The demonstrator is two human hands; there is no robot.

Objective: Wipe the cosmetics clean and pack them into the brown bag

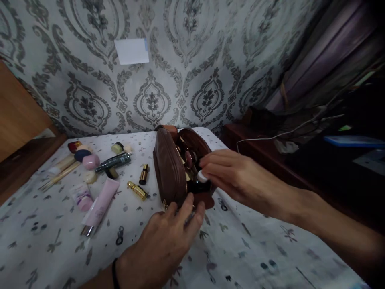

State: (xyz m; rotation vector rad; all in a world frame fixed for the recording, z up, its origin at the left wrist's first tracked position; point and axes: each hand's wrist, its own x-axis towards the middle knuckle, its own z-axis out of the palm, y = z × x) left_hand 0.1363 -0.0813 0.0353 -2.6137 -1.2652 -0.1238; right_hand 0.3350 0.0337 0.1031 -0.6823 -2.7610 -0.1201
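Note:
A brown zippered bag point(170, 170) stands open on the patterned cloth, with cosmetics inside. My left hand point(170, 237), a black band at its wrist, rests its spread fingers on the bag's near edge. At the bag's opening, my right hand point(230, 172) has its fingers closed around a white-capped item point(202, 176), whose lower part is hidden in the dark interior. Left of the bag lie a gold tube point(137, 190) and a small black-and-gold bottle point(144, 174).
Farther left lie a pink tube point(102, 202), a purple-and-white tube point(82, 196), a dark green tube point(113, 161), brushes point(60, 176) and several rounded items. A patterned wall point(180, 88) stands behind. A dark red surface with a white cable point(267, 138) is at right.

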